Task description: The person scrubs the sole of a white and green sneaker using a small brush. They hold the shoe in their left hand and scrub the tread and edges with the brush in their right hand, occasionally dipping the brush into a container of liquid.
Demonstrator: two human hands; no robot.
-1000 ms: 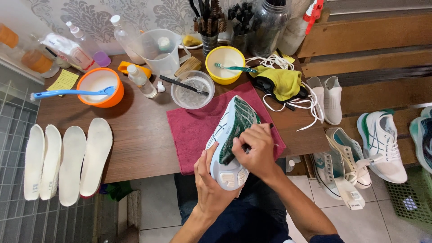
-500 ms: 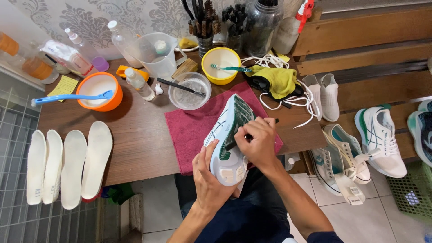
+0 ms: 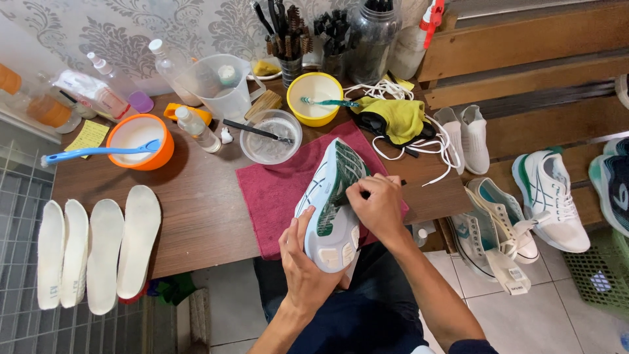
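Observation:
My left hand (image 3: 306, 262) grips the heel end of a white and green sneaker (image 3: 331, 200), held sole up and tilted over a dark red towel (image 3: 275, 196) on the brown table (image 3: 196, 216). My right hand (image 3: 377, 204) is closed around a small dark brush whose tip shows at the knuckles, and it presses against the green sole near its middle. Most of the brush is hidden in my fist.
Several white insoles (image 3: 98, 252) lie at the table's left front. Behind stand an orange bowl (image 3: 139, 139) with a blue brush, a clear bowl (image 3: 270, 136), a yellow bowl (image 3: 319, 97), bottles, a jug and a brush holder. White sneakers (image 3: 524, 203) sit on wooden steps at right.
My right hand has shifted slightly along the sole while the shoe stays in my left hand; the view has drifted a little.

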